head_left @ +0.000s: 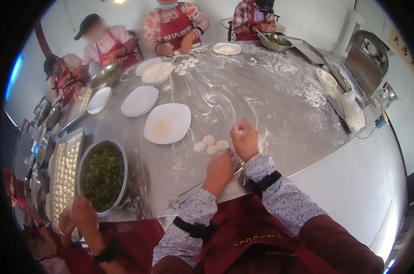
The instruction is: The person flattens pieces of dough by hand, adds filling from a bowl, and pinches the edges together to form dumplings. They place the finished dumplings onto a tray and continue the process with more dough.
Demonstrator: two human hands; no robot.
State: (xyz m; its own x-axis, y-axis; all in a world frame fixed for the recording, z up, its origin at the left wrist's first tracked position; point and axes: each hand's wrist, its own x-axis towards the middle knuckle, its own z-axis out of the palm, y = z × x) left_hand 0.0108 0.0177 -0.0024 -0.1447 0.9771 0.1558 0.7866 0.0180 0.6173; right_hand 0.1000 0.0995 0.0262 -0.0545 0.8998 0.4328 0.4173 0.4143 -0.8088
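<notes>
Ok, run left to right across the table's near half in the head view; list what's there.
tray of dumplings → bowl of chopped greens → flour-dusted white plate → left hand → right hand

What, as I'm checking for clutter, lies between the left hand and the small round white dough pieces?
Nothing visible. The small round white dough pieces lie on the floured metal table just past the left hand, the right hand beside them.

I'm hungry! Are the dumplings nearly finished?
Not yet. Done: a tray holds rows of shaped dumplings. In hand: the left hand and right hand work beside four dough rounds. Left: those rounds are unfilled, and the bowl of green filling looks full.
</notes>
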